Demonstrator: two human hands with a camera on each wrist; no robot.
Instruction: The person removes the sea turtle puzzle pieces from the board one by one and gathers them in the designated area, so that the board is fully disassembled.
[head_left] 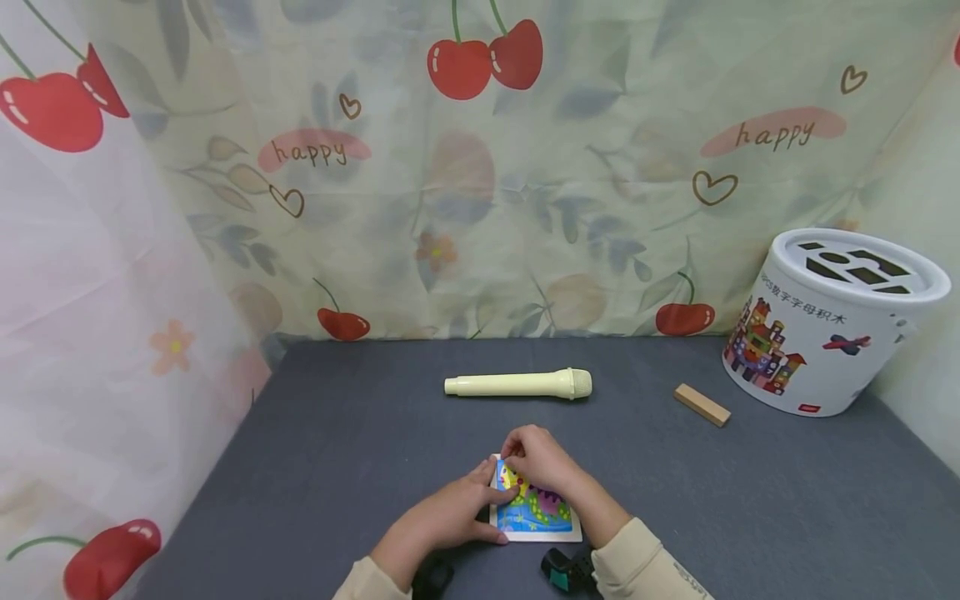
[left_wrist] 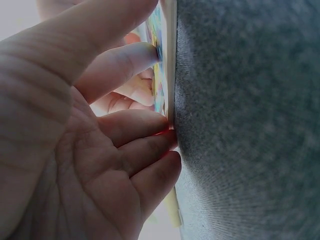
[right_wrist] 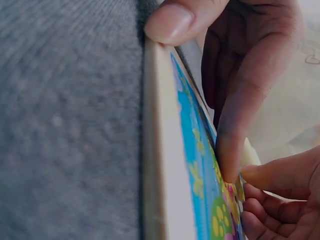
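A small jigsaw puzzle board (head_left: 536, 536) with a pale frame and a bright cartoon picture lies flat on the dark table. My left hand (head_left: 450, 510) holds it by the left side: the thumb is at the near corner and the outer fingers (left_wrist: 145, 132) are along its edge. The left index finger (right_wrist: 235, 145) presses on the picture. Over the board's far left part, my right hand (head_left: 542, 460) has thumb and fingertips together, pinching a small yellowish puzzle piece (right_wrist: 241, 191) at the picture's surface. Most of that piece is hidden by fingers.
Beyond the board lies a cream toy microphone (head_left: 517, 384). A wooden block (head_left: 702, 405) lies to the right, in front of a white bucket (head_left: 832, 333) with a slotted lid. Black wrist gear (head_left: 567, 570) sits near the right cuff. A patterned curtain (head_left: 480, 208) hangs behind the table.
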